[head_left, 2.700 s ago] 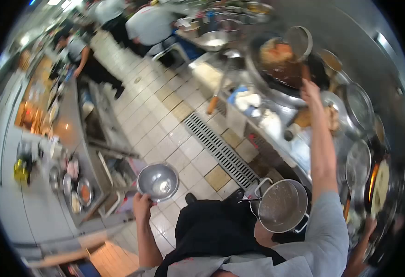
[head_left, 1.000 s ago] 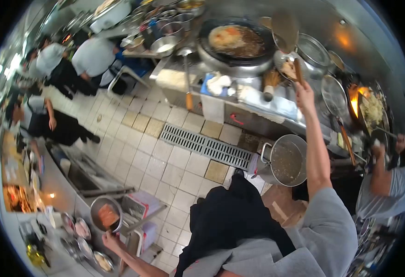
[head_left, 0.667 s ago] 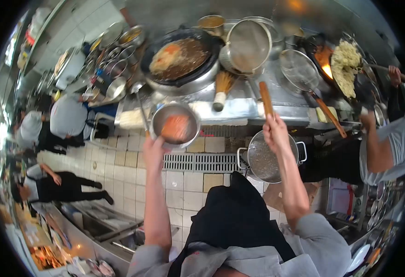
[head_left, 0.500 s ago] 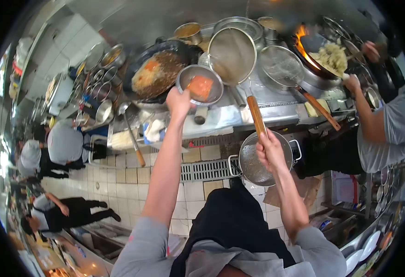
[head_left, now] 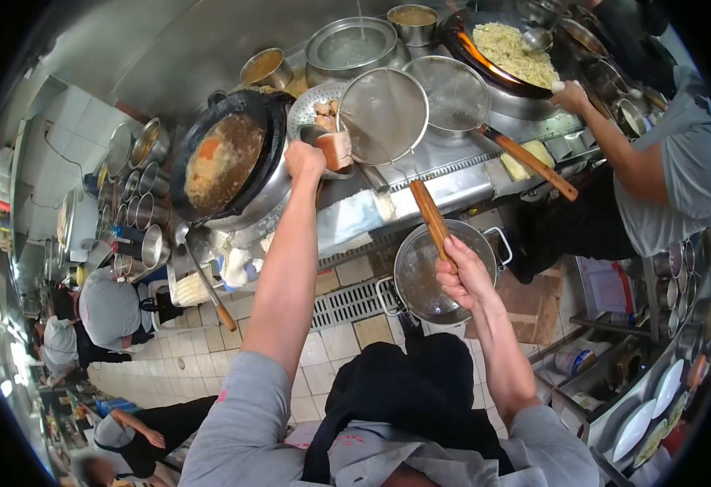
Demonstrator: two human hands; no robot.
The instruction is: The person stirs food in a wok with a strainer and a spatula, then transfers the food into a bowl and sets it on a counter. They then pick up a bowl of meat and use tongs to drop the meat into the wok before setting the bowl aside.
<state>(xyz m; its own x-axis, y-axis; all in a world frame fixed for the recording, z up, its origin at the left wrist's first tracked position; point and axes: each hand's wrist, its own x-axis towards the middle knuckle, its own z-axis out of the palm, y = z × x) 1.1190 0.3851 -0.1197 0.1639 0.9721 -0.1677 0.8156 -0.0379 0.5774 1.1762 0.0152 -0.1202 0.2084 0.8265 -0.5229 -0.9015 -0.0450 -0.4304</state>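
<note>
My left hand (head_left: 305,162) is closed on the rim of a small metal bowl (head_left: 343,172), which is tipped so that a pinkish-orange liquid or mass shows in its mouth. Just beyond it lies a perforated ladle (head_left: 300,111) with pale brown pieces in it. My right hand (head_left: 465,273) grips the wooden handle of a round mesh strainer (head_left: 384,114), whose mesh is held out over the stove, right of the bowl. To the left, a black wok (head_left: 178,174) holds bubbling brown liquid with a foamy orange patch.
A second mesh strainer (head_left: 448,89) rests on the stove. At right a co-worker (head_left: 663,174) handles a flaming wok (head_left: 526,85) of pale food. A two-handled pot (head_left: 420,280) stands below my right hand, and a long-handled ladle (head_left: 201,272) juts over the counter's edge.
The bowl in my left hand has tipped over toward the right. The mesh strainer stays in my right hand. The whole view has shifted, and the co-worker's ladle now sits in the flaming wok.
</note>
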